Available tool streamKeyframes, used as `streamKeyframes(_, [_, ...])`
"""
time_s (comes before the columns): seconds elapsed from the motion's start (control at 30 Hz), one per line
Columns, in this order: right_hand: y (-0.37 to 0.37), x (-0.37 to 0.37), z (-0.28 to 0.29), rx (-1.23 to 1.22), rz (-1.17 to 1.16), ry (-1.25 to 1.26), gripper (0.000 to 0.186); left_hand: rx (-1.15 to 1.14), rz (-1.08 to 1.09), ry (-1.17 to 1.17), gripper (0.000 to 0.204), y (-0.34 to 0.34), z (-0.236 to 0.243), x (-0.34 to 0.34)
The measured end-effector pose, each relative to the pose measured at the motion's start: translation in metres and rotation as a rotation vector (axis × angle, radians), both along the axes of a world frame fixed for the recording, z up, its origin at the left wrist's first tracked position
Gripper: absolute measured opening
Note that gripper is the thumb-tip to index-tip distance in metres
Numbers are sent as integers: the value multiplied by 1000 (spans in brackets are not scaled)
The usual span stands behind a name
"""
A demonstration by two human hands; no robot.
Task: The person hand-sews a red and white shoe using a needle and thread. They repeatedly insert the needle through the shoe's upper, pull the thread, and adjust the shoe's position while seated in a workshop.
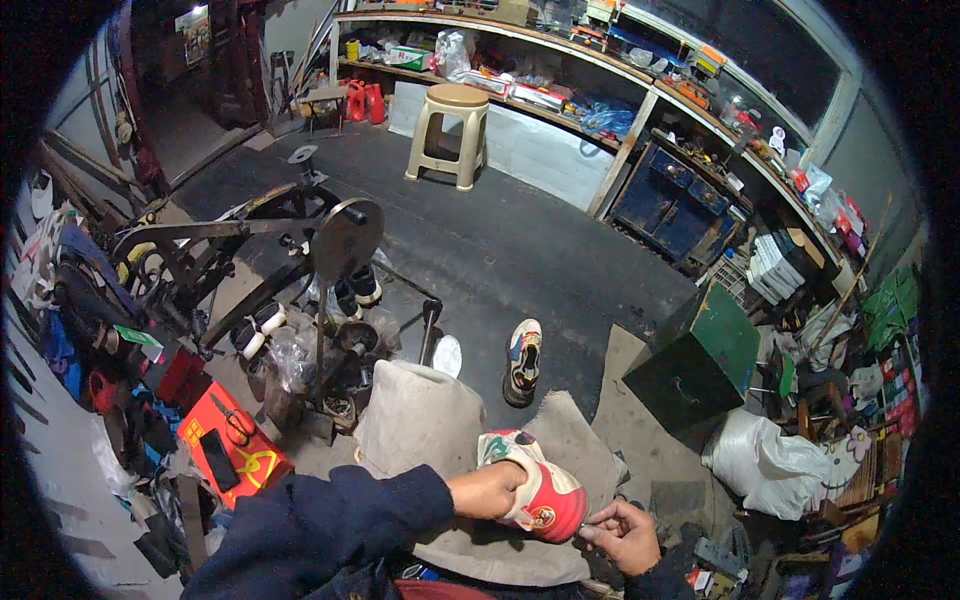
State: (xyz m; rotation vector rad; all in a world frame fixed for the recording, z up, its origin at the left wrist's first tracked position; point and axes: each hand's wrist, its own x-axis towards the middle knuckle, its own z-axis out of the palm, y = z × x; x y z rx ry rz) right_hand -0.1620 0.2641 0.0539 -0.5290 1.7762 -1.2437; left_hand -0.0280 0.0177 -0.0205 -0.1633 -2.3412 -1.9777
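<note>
A red and cream sneaker [560, 500] lies over my lap on a grey-beige cloth [415, 415]. My left hand [490, 492] is closed on it, the fingers reaching into its opening. Beside its red end, my right hand [624, 538] pinches something small and thin that touches the shoe's edge; its kind is too small to make out. On the dark floor ahead stands a similar multicoloured sneaker [523, 362], apart from both hands.
To the left stands a hand-cranked iron machine with a round wheel [347, 240]. Near my left arm, a red box [262, 468] bears scissors [233, 420] and a black phone [217, 460]. At right are a green box [700, 355] and a white sack [765, 465]; a plastic stool [450, 135] stands farther off.
</note>
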Motion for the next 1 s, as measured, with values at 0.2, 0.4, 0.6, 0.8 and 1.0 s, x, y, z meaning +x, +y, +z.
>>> streamKeyframes(0.2, [-5,-6,2,88,27,-25,16,320,4,-177,31,10,-18,-7])
streamKeyframes(0.4, [-11,-8,3,80,58,-32,16,460,47,-286,36,9,-11,-6])
streamKeyframes(0.6, [-13,-3,-3,39,8,-28,15,244,-5,-222,37,4,-15,-7])
streamKeyframes(0.8, [-6,4,-19,68,-13,185,16,48,-65,-217,37,-5,-18,-4])
streamKeyframes(1.0, [-4,5,-14,88,54,315,19,-55,-98,39,20,-12,-7,10])
